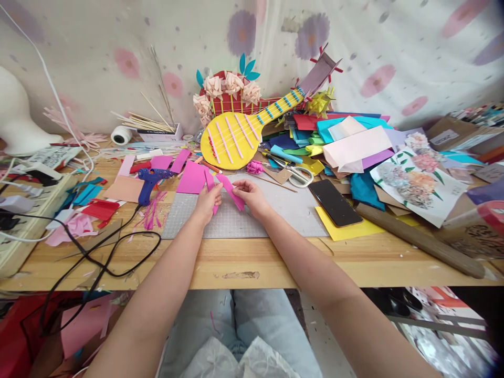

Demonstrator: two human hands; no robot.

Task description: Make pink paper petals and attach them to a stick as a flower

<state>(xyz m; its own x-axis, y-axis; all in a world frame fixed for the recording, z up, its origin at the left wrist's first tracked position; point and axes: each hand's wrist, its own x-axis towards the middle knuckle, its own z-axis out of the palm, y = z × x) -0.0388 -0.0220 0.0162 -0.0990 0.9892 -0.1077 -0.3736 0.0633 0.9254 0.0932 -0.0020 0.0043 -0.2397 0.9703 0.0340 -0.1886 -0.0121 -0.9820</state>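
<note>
Over the grey cutting mat (291,215), my left hand (208,202) is closed on a narrow magenta paper strip (208,179). My right hand (252,195) pinches another magenta paper strip (230,192), which slants down to the right. The two strips are close together at their upper ends; whether they touch I cannot tell. Behind my left hand lies a larger magenta sheet (191,177), partly over the mat's edge. A small crumpled magenta paper flower (255,167) rests beyond my right hand, with scissors (299,176) to its right.
A yellow paper lute (232,142) leans at the back. To the left are a blue glue gun (148,184) with a looping black cord (104,268) and a power strip (35,220). A phone (334,202), a wooden stick (421,239) and stacked coloured paper (354,142) lie at right.
</note>
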